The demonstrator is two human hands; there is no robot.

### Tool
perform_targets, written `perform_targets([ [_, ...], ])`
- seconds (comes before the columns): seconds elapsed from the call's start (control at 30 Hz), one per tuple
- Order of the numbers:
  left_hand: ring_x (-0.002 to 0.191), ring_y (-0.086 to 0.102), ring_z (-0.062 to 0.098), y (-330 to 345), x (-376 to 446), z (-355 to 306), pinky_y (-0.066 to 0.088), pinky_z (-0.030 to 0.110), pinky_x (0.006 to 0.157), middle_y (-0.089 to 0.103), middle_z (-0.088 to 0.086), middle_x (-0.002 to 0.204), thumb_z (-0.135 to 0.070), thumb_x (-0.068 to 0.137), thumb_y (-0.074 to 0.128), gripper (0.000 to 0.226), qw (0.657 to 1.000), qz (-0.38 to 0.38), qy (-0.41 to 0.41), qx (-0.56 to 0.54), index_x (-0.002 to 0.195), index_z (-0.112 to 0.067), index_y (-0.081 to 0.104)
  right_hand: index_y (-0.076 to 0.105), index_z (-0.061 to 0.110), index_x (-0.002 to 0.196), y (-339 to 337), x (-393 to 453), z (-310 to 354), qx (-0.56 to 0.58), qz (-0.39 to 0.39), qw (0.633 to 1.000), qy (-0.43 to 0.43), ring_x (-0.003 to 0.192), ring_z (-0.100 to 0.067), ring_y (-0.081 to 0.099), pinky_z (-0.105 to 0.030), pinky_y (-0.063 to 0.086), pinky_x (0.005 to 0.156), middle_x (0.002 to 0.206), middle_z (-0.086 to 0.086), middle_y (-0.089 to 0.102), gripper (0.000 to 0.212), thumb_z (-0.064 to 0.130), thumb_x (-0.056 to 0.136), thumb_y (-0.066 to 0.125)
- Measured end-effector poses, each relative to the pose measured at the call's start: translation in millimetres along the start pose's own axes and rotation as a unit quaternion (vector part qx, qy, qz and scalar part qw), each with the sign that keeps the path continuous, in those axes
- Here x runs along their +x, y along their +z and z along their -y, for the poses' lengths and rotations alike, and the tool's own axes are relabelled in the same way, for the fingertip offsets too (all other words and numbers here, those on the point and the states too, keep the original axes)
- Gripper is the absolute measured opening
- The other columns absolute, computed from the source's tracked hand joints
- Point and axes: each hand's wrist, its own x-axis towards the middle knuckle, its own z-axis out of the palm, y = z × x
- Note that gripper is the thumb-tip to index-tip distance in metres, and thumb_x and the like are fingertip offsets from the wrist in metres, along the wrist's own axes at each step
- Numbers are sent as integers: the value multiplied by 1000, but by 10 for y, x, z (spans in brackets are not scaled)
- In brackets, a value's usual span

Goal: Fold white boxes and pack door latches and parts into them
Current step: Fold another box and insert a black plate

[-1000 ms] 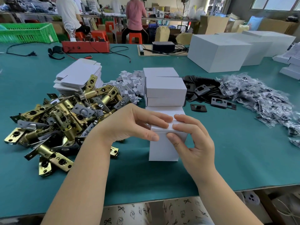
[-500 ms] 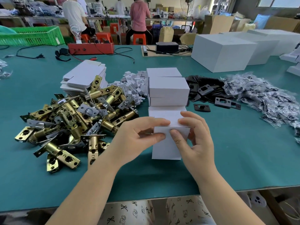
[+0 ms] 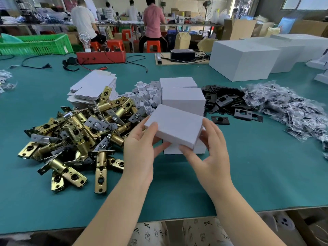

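Both hands — left hand (image 3: 140, 148), right hand (image 3: 211, 153) — pinch the closed white box (image 3: 174, 127) by its corners above another box, so it may tip and slip — flap probably tucked, though unseen.

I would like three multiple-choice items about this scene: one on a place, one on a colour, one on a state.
1. The pile of brass door latches lies where, relative to the held white box?
A. to its left
B. to its right
C. under it

2. What colour are the strike plates on the table?
A. red
B. black
C. white

3. What state is the held box in?
A. flat, unfolded
B. closed, lifted, tilted
C. open and empty

Answers: 1 A, the pile lies beyond the left hand. 2 B, they look dark black. 3 B, both hands, with the right hand, grip it closed above the table.
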Motion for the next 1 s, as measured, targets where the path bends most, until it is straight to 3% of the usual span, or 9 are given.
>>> perform_targets([
  [0.1, 84, 61, -17, 58, -79, 22, 47, 4, 73, 68, -34, 85, -9, 96, 53, 51, 985, 18, 86, 151, 82, -54, 71, 38, 27, 143, -40, 54, -78, -27, -30, 998, 56, 113, 31, 30, 6, 23, 91, 126, 35, 37, 58, 22, 91, 63],
  [0.17, 77, 58, -17, 92, -127, 52, 42, 0, 65, 67, -34, 83, -12, 92, 48, 51, 969, 64, 98, 220, 85, -58, 68, 41, 22, 143, -56, 110, -128, -37, -35, 994, 92, 102, 37, 29, 10, 21, 83, 121, 30, 41, 52, 20, 94, 59],
  [0.3, 98, 58, -6, 102, -174, 134, 45, 12, 83, 66, -24, 108, -18, 89, 43, 47, 958, 112, 73, 254, 127, -45, 53, 33, 30, 147, -49, 145, -121, 6, -21, 989, 143, 101, 24, 43, 7, 30, 79, 123, 26, 49, 55, 20, 97, 54],
  [0.4, 132, 40, 2, 75, -163, 121, 32, 30, 114, 44, -13, 147, -12, 97, 48, 66, 947, 158, 27, 277, 155, -30, 20, 17, 38, 150, -53, 143, -95, 38, 31, 983, 176, 127, 2, 40, -12, 33, 101, 144, 16, 40, 69, 18, 96, 55],
  [0.5, 132, 44, 5, 55, -142, 104, 32, 36, 115, 48, -11, 144, -18, 86, 54, 75, 950, 198, 18, 242, 154, -29, 23, 14, 41, 150, -76, 164, -71, 129, 60, 970, 196, 136, 4, 30, -30, 29, 114, 151, 22, 29, 78, 16, 91, 59],
  [0.63, 119, 55, 3, 57, -142, 114, 40, 32, 107, 62, -14, 128, -23, 78, 53, 68, 961, 192, 17, 201, 144, -31, 40, 21, 39, 149, -74, 164, -73, 191, 61, 958, 203, 129, 7, 39, -23, 35, 106, 145, 22, 39, 82, 27, 76, 58],
  [0.77, 116, 57, 8, 59, -116, 147, 39, 36, 107, 66, -10, 121, -24, 77, 50, 57, 963, 207, -8, 175, 133, -31, 50, 36, 38, 142, -49, 173, -93, 217, 73, 953, 200, 114, 7, 52, -20, 41, 91, 129, 22, 56, 71, 28, 74, 55],
  [0.87, 120, 55, 10, 20, -97, 145, 37, 36, 109, 65, -7, 125, -21, 79, 49, 56, 960, 228, -11, 163, 135, -29, 50, 42, 37, 137, -62, 198, -93, 222, 76, 951, 202, 113, 1, 54, -22, 41, 91, 126, 18, 59, 65, 27, 74, 53],
  [1.0, 129, 49, 20, 24, -107, 158, 30, 49, 115, 61, -2, 132, -26, 80, 48, 55, 967, 215, -28, 134, 135, -26, 51, 57, 33, 125, -57, 223, -73, 271, 38, 928, 253, 107, -2, 58, -25, 43, 87, 120, 13, 66, 36, 30, 91, 45],
])
